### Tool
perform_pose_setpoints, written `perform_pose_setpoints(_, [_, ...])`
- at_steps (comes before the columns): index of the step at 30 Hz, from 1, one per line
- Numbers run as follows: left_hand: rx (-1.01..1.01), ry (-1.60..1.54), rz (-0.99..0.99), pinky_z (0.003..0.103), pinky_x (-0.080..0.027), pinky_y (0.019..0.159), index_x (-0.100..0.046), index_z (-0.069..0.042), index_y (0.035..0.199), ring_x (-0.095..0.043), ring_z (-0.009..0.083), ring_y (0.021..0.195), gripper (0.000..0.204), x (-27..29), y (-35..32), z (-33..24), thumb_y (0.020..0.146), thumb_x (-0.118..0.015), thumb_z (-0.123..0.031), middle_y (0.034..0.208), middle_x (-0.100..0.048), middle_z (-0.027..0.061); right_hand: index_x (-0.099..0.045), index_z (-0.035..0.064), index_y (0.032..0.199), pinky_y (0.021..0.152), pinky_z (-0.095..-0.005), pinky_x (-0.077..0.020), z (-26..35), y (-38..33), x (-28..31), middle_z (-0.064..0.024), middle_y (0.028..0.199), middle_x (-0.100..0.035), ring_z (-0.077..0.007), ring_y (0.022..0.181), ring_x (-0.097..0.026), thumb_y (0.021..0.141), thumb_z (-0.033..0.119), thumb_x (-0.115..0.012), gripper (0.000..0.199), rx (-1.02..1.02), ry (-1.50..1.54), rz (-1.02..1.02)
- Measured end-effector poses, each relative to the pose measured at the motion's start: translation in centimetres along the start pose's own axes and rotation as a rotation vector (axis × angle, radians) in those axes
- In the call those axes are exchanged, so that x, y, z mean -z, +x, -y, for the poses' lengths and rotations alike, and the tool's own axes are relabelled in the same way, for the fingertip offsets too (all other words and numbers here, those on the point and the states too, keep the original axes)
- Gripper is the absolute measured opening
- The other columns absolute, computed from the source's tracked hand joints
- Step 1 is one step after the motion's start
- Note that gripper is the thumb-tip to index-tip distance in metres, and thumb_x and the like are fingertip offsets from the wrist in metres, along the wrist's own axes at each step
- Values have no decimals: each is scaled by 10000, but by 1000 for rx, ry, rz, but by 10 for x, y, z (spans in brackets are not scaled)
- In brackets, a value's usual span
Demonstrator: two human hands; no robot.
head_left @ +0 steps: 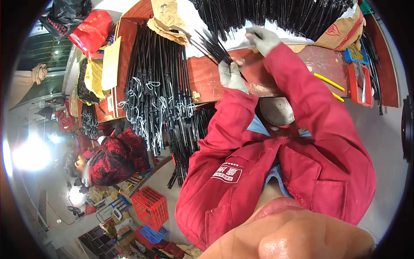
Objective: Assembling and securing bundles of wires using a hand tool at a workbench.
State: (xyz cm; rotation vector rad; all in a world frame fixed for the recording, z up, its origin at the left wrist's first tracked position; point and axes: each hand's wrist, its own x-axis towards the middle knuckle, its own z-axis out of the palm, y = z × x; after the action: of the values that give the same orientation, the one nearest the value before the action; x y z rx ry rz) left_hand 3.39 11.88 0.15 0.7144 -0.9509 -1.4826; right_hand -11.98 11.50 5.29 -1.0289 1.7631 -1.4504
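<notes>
Sorting step: the left hand (231, 74) is clamped on a fanned bunch of black rods (211, 45); the right hand (264, 39) seemingly pinches one rod's end above the table (207, 82). Next calls for drawing it free.

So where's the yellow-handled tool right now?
In the head view, the yellow-handled tool lies on the red workbench, right of the right hand, beside a red tray.

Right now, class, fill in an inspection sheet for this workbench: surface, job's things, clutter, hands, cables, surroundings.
Surface: red-brown bench, scratched.
Job's things: fan of thin black rods held in both hands; tied rod bundles hang over the bench's left side.
Clutter: brown paper, yellow-handled tool, red tray.
Hands: gloved left hand grips the rods; gloved right hand pinches one.
Cables: nothing seen.
Surroundings: seated person in checked top, red crate.
</notes>
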Motion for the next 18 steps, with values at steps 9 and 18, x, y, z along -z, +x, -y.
perform_pose_setpoints(9, [263, -14, 70, 246, -460, 655, -485, -51, 951, -534, 141, 645, 106, -20, -18, -31, 866, -422, -35, 748, -561, 59, -601, 91, 921, 596, -290, -450, -35, 50, -29, -48, 710, -602, -198, 629, -536, 799, 212, -514, 193, -35, -452, -17])
perform_pose_setpoints(18, [119, 95, 38, 227, -453, 532, -506, -38, 988, -534, 142, 574, 152, -34, -47, -31, 849, -448, -17, 759, -584, 73, -569, 72, 867, 566, -290, -440, 17, -120, 24, -51, 708, -604, -161, 617, -551, 777, 181, -544, 143, 17, -194, 70])
